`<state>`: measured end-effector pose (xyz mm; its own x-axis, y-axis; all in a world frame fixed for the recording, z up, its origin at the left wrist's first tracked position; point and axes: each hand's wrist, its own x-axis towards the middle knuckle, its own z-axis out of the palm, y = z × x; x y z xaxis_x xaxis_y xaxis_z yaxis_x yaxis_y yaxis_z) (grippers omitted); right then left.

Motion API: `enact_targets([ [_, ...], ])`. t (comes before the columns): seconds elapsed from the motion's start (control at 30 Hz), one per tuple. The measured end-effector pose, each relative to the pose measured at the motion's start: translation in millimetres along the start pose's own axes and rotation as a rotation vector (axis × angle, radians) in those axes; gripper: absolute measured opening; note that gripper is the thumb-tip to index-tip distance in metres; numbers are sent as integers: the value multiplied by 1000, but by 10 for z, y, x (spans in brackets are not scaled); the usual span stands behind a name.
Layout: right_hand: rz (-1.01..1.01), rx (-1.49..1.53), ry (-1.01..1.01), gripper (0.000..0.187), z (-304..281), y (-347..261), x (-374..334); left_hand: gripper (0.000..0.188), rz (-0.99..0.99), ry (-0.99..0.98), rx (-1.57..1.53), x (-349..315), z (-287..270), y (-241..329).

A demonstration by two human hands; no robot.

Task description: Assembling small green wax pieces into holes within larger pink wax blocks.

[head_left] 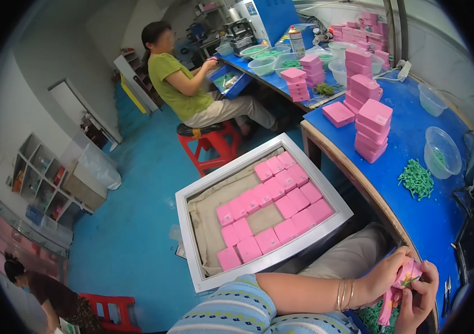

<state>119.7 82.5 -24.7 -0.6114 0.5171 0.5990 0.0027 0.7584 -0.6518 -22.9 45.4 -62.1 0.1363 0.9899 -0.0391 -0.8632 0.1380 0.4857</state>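
At the lower right, by the table's near edge, my left hand (386,274) and my right hand (422,296) both grip a small pink piece with yellow and green markings (409,273). Its exact kind does not show. A long pink end (385,312) hangs down between my hands. Part of the piece is hidden by my fingers, which are closed around it. Below my hands lies a heap of small green pieces (372,318), partly covered by my left wrist. Beside my right hand, a pair of slim pointed tools (446,298) rests on the blue table.
The blue table (326,131) carries stacked pink boxes (373,125), a clear plastic bowl (443,151) and a green pile (416,179). To the left, a white-framed tray (189,236) holds pink boxes. A person in green (173,83) sits on a red stool (214,147); another person bends at lower left.
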Motion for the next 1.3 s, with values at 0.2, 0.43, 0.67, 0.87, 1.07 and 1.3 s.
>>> enact_targets([
  [0.2, 348, 390, 124, 10, 157, -50, -85, 20, 88, 94, 106, 4, 48, 10],
  [0.43, 184, 89, 124, 26, 118, 96, -70, 22, 94, 28, 147, 0, -12, -20],
  [0.67, -84, -140, -16, 28, 29, 239, -135, 23, 17, 30, 145, -13, -41, -41],
  [0.87, -160, -107, 20, 17, 39, 30, 60, 22, 75, -20, 222, -25, 12, -5],
  [1.07, -173, -178, -2, 13, -21, -231, 145, 22, 200, -54, 422, -61, 106, 44],
  [1.3, -186, -132, -7, 13, -64, -294, 142, 22, 204, -38, 505, -108, 180, 87],
])
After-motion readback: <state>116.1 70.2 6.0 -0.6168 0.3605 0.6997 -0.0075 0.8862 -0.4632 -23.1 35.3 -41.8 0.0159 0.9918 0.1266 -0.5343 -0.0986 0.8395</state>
